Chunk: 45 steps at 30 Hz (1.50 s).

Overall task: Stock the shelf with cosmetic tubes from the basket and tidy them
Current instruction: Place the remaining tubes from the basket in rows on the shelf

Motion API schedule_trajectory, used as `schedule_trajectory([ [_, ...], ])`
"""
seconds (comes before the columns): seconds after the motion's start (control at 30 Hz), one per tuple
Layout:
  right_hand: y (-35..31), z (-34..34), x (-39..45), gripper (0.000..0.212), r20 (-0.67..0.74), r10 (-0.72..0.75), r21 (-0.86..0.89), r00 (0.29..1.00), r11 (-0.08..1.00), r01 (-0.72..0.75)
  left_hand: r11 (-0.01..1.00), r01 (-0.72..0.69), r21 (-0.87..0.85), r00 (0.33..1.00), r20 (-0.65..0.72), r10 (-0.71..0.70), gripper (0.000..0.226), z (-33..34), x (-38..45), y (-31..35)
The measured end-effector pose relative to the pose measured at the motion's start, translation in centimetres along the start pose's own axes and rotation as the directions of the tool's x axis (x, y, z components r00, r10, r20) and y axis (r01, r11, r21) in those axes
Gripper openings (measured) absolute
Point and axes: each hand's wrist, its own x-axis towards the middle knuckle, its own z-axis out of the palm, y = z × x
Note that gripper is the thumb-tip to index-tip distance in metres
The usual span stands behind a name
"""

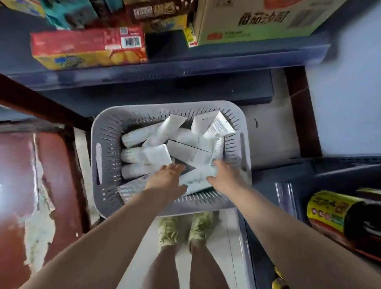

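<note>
The floor (220, 242) under the person is pale tile; to the left it turns to worn red paint (7, 175) with pale chipped patches and a bright glare; a dark red post (37, 102) crosses the upper left. A dark blue shelf (168, 67) runs across the top, carrying a red and yellow box (87, 47) lying flat near its front edge, a large cardboard carton (258, 17) to the right of it, and more packs behind, too blurred to read. A second blue shelf (342, 174) sits at the right, holding a yellow and black roll pack (343, 213); a pale wall (360, 89) rises beyond it.

The grey slotted basket (106, 160) stands on the floor below the upper shelf, just ahead of the person's yellow-green shoes (185, 228); it is full of white tubes (136, 156) and white cartons (189, 148) heaped at all angles. Both hands are down inside it at the near side: the left hand (168, 179) lies flat with fingers stretched out over a white carton (193, 178), grasping nothing; the right hand (225, 176) touches the same carton from the other side, its fingers hidden behind the carton and its own back, so I cannot tell whether it grips.

The whole view is motion-blurred; print on the tubes is unreadable; the basket's near rim is hidden by the forearms; the right shelf is cut off at the frame edge.
</note>
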Motion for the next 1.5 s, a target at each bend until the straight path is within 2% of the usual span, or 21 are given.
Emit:
schedule_trajectory([
  [0.17,0.4,2.8,5.2,0.041,-0.040,0.059,-0.015,0.997,0.998,-0.060,0.991,0.079,-0.110,0.995,0.062,-0.073,0.049,3.7,5.2,0.1],
  [0.3,0.4,4.0,8.2,0.057,-0.110,0.179,0.123,0.978,0.978,-0.166,0.985,0.085,-0.149,0.988,0.144,-0.063,0.051,5.9,8.0,-0.3],
  [0.37,0.6,4.1,9.5,0.061,-0.172,0.254,0.201,0.952,0.955,-0.218,0.992,0.060,-0.112,0.994,0.102,-0.049,0.047,6.5,9.1,-0.5],
  [0.43,0.7,4.2,10.5,0.068,-0.187,0.284,0.198,0.940,0.949,-0.247,0.999,0.025,-0.043,0.995,0.094,-0.020,0.044,6.8,9.7,-0.2],
  [0.6,0.5,4.3,11.4,0.060,-0.163,0.334,0.276,0.928,0.919,-0.282,0.977,-0.088,0.196,0.989,0.131,0.063,0.039,8.0,10.0,0.7],
  [0.73,0.3,3.5,10.9,0.063,-0.085,0.358,0.440,0.930,0.851,-0.287,0.972,-0.069,0.225,0.982,0.186,0.027,0.036,7.7,9.7,1.2],
  [0.8,0.1,3.0,10.2,0.064,-0.053,0.389,0.519,0.920,0.798,-0.307,0.984,-0.036,0.176,0.966,0.258,-0.011,0.034,6.8,9.1,1.1],
  [0.93,-0.7,1.4,7.7,0.040,0.072,0.371,0.587,0.926,0.735,-0.340,0.994,0.055,0.092,0.929,0.359,-0.085,0.042,4.8,7.4,-0.6],
  [1.1,-1.5,-0.4,3.4,0.036,0.191,0.322,0.606,0.927,0.705,-0.370,0.995,0.095,0.027,0.925,0.366,-0.098,0.053,1.8,3.9,-2.1],
  [1.17,-1.9,-1.2,1.5,0.038,0.249,0.245,0.651,0.937,0.674,-0.349,0.990,0.132,-0.056,0.935,0.338,-0.105,0.053,0.4,2.3,-2.1],
  [1.27,-3.1,-3.1,-2.1,0.008,0.271,0.104,0.832,0.957,0.475,-0.287,0.942,0.211,-0.260,0.953,0.268,-0.139,0.056,-2.1,-0.5,-1.8],
  [1.33,-4.2,-4.8,-4.5,0.012,0.255,0.031,0.889,0.966,0.386,-0.247,0.877,0.246,-0.412,0.964,0.196,-0.178,0.063,-4.2,-2.6,-1.2],
  [1.43,-6.1,-8.2,-8.8,0.006,0.220,-0.004,0.942,0.975,0.259,-0.212,0.741,0.200,-0.641,0.971,0.027,-0.238,0.069,-7.9,-6.8,0.7],
  [1.5,-7.4,-10.9,-12.3,0.010,0.198,0.001,0.973,0.980,0.120,-0.197,0.652,0.105,-0.751,0.965,-0.083,-0.250,0.069,-10.6,-10.1,2.4],
])
